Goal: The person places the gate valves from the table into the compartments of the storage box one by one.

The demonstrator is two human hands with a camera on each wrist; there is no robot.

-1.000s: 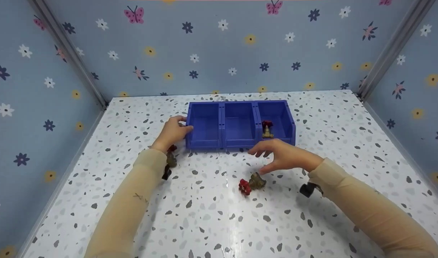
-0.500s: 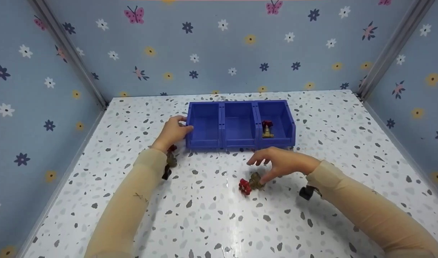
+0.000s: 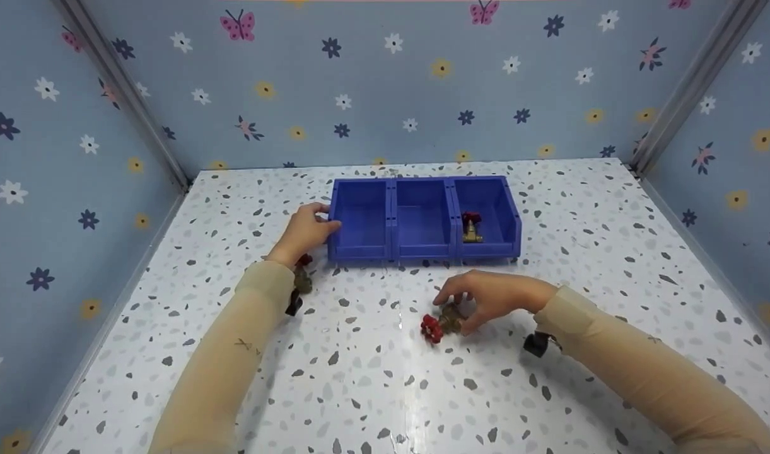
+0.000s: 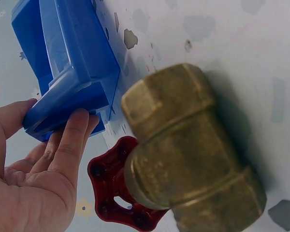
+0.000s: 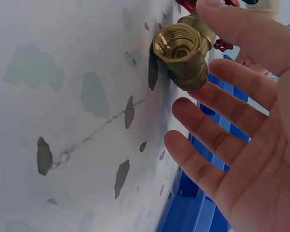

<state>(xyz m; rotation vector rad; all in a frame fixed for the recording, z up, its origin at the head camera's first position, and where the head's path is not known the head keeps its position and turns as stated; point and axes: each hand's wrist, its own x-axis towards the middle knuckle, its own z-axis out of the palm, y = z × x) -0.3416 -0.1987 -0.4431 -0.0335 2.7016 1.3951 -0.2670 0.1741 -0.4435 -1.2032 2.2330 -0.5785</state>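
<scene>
My left hand (image 3: pixel 304 232) grips the left side wall of a blue storage bin (image 3: pixel 361 251), the leftmost of three joined bins, its thumb over the rim and fingers outside. Under my left wrist lies a brass valve (image 4: pixel 183 145) with a red handwheel (image 4: pixel 117 186). My right hand (image 3: pixel 495 295) is around another brass gate valve (image 3: pixel 450 319) with a red handwheel (image 3: pixel 431 328), lying on the table. Its fingers are spread and barely bent; thumb and fingertips are right at the valve body, whose threaded opening (image 5: pixel 178 43) faces the right wrist camera.
In the right bin (image 3: pixel 489 250) stands a smaller brass valve (image 3: pixel 472 232) with a dark red handwheel. The middle bin (image 3: pixel 422 251) sits between the outer two. Behind the speckled table (image 3: pixel 359 391) rises a flowered blue wall (image 3: pixel 385 82), with side walls left and right.
My right hand has come down and nearer, from in front of the right bin to around the valve on the table. The left hand keeps its hold on the bin.
</scene>
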